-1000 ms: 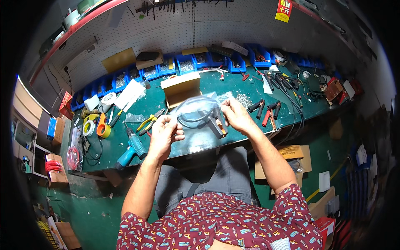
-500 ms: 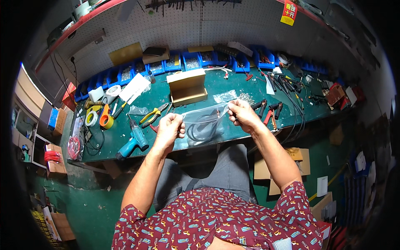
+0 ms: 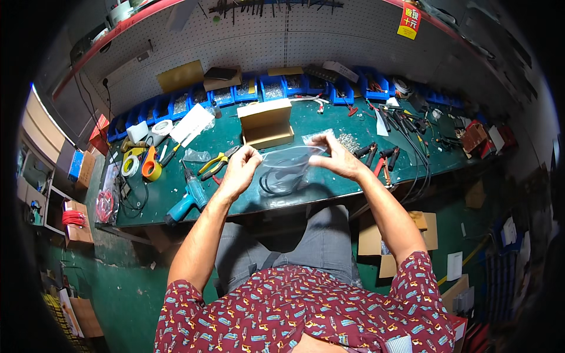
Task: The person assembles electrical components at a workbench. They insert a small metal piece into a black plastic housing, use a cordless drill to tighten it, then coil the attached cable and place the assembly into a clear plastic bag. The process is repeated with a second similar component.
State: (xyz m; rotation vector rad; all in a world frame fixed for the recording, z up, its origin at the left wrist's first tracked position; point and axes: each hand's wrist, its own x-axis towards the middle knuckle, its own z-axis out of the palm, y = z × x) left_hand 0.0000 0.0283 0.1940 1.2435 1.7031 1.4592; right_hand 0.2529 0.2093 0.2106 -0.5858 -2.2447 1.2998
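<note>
A clear plastic zip bag (image 3: 287, 170) with a coiled black cable (image 3: 276, 185) inside hangs over the bench's front edge. Its top edge bows into a curve rather than lying straight. My left hand (image 3: 241, 169) pinches the bag's upper left corner. At the upper right corner, my right hand (image 3: 338, 160) has its thumb and forefinger spread apart, with the bag's edge reaching in between them. Just behind the bag stands an open cardboard box (image 3: 265, 141), its lid raised. Another small clear bag (image 3: 316, 135) lies partly behind my right hand.
A teal cordless drill (image 3: 189, 201) and yellow-handled pliers (image 3: 218, 163) lie left of my left hand. Small metal parts (image 3: 348, 142) and red and black clamps (image 3: 385, 160) lie to the right. Blue bins (image 3: 272, 89) line the back. Tape rolls (image 3: 151, 169) sit at left.
My right thumb and forefinger have parted from a pinch on the bag's corner. The hands have come slightly closer together, and the bag's stretched top edge has slackened into a curve.
</note>
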